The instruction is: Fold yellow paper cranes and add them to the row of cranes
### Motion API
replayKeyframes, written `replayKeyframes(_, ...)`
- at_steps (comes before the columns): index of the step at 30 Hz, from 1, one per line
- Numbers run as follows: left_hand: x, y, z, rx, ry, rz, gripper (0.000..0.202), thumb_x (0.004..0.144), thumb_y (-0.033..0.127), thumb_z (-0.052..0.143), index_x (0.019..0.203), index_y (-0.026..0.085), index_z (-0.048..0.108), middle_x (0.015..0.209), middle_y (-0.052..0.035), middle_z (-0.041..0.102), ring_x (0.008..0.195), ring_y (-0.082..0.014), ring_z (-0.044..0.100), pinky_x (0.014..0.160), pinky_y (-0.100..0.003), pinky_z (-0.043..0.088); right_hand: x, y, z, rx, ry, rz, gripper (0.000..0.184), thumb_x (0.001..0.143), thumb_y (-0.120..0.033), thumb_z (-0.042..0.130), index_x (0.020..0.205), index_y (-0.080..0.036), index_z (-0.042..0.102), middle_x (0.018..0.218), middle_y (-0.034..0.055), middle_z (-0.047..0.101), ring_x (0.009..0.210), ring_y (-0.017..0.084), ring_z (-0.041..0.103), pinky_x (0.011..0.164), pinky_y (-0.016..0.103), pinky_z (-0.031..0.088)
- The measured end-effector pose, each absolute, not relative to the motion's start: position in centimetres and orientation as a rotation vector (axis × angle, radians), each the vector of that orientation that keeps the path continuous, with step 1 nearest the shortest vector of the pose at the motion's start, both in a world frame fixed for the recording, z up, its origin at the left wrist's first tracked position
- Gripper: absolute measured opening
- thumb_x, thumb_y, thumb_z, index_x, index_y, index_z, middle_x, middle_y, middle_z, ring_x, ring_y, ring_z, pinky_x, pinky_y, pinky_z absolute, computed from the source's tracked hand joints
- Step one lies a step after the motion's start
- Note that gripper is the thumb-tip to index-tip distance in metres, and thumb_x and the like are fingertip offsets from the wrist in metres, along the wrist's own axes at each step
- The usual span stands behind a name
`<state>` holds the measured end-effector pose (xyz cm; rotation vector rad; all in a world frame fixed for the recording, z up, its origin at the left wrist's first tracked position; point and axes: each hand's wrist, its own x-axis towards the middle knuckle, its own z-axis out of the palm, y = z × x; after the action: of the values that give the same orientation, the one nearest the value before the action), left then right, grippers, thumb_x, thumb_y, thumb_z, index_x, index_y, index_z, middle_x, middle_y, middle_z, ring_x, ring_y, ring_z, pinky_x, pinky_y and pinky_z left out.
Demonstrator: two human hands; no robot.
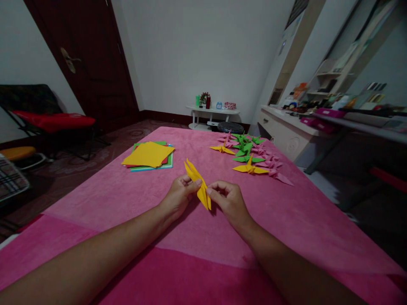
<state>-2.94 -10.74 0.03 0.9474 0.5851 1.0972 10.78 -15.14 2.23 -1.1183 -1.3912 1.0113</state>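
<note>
A folded yellow paper piece [197, 182], long and pointed, is held just above the pink cloth [127, 203] at the middle. My left hand [179, 195] pinches its left side with closed fingers. My right hand [229, 199] pinches its lower right edge, fingers curled. A stack of flat coloured paper sheets [149, 156], yellow on top, lies ahead to the left. A cluster of finished paper cranes [251, 156] in pink, green and yellow lies ahead to the right.
The pink cloth covers a wide surface that ends at the far edge. A dark door [85, 63] and a chair with a red cushion [51, 120] stand at left. A small white table [211, 114] is at the back, cluttered desks [318, 118] at right.
</note>
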Motion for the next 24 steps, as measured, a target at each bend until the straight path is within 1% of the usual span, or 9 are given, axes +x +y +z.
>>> replayKeyframes(2, -2.97, -10.69, 0.11, 0.943, 0.584, 1.087, 0.017, 0.068, 0.023, 0.069, 0.076, 0.011, 0.062, 0.068, -0.0024, 0.063, 0.06, -0.0113, 0.058, 0.063, -0.024, 0.046, 10.7, -15.21, 2.24, -1.126, -1.387, 0.995, 0.017, 0.074, -0.027, 0.054, 0.065, -0.014, 0.06, 0.049, -0.0021, 0.053, 0.038, 0.009, 0.043, 0.037, 0.02, 0.033)
replayKeyframes(4, -3.02, -10.69, 0.2, 0.965, 0.6, 1.082, 0.017, 0.068, 0.023, 0.069, 0.078, 0.011, 0.062, 0.07, -0.0024, 0.064, 0.06, -0.0113, 0.059, 0.063, -0.024, 0.046, 10.7, -15.18, 2.18, -1.144, -1.386, 0.952, 0.016, 0.074, -0.025, 0.054, 0.064, -0.014, 0.06, 0.049, -0.0022, 0.053, 0.039, 0.009, 0.044, 0.038, 0.02, 0.033)
replayKeyframes(7, -3.14, -10.69, 0.3, 1.028, 0.648, 1.074, 0.02, 0.065, 0.022, 0.072, 0.079, 0.011, 0.062, 0.074, -0.0039, 0.066, 0.063, -0.013, 0.061, 0.065, -0.025, 0.047, 10.81, -15.05, 2.05, -1.18, -1.395, 0.855, 0.013, 0.071, -0.02, 0.054, 0.061, -0.014, 0.059, 0.05, -0.002, 0.052, 0.043, 0.009, 0.045, 0.041, 0.02, 0.034)
replayKeyframes(11, -3.35, -10.56, 0.34, 1.093, 0.686, 1.047, 0.022, 0.061, 0.022, 0.074, 0.076, 0.011, 0.063, 0.074, -0.0044, 0.067, 0.063, -0.0143, 0.061, 0.064, -0.026, 0.047, 11.0, -14.9, 1.94, -1.201, -1.429, 0.757, 0.011, 0.068, -0.016, 0.055, 0.058, -0.014, 0.059, 0.052, -0.0019, 0.052, 0.047, 0.009, 0.046, 0.045, 0.02, 0.036)
replayKeyframes(15, -3.46, -10.37, 0.36, 1.132, 0.687, 1.034, 0.021, 0.062, 0.022, 0.074, 0.075, 0.01, 0.063, 0.071, -0.0041, 0.067, 0.06, -0.0132, 0.06, 0.059, -0.024, 0.046, 11.24, -14.97, 2.04, -1.185, -1.462, 0.809, 0.012, 0.07, -0.018, 0.054, 0.061, -0.014, 0.061, 0.055, -0.0012, 0.054, 0.049, 0.01, 0.047, 0.047, 0.02, 0.037)
replayKeyframes(19, -3.47, -10.43, 0.45, 1.12, 0.672, 1.01, 0.021, 0.061, 0.02, 0.074, 0.076, 0.01, 0.062, 0.071, -0.0042, 0.067, 0.061, -0.013, 0.06, 0.061, -0.024, 0.046, 11.41, -15.07, 2.12, -1.116, -1.48, 0.909, 0.017, 0.075, -0.022, 0.052, 0.064, -0.014, 0.061, 0.058, 0.0001, 0.055, 0.053, 0.01, 0.049, 0.05, 0.021, 0.038)
replayKeyframes(22, -3.49, -10.5, 0.44, 1.104, 0.694, 1.001, 0.021, 0.06, 0.018, 0.074, 0.075, 0.009, 0.063, 0.072, -0.0051, 0.067, 0.061, -0.0133, 0.06, 0.062, -0.025, 0.046, 11.46, -14.92, 1.91, -1.133, -1.478, 0.902, 0.017, 0.074, -0.025, 0.054, 0.064, -0.013, 0.061, 0.059, 0.0008, 0.056, 0.054, 0.011, 0.049, 0.051, 0.022, 0.039)
replayKeyframes(24, -3.5, -10.5, 0.35, 1.09, 0.692, 0.99, 0.022, 0.06, 0.018, 0.074, 0.076, 0.009, 0.063, 0.073, -0.0059, 0.067, 0.063, -0.0139, 0.06, 0.064, -0.026, 0.046, 11.54, -14.7, 1.64, -1.164, -1.488, 0.884, 0.015, 0.072, -0.024, 0.056, 0.062, -0.013, 0.061, 0.058, 0.0005, 0.056, 0.054, 0.011, 0.049, 0.051, 0.022, 0.038)
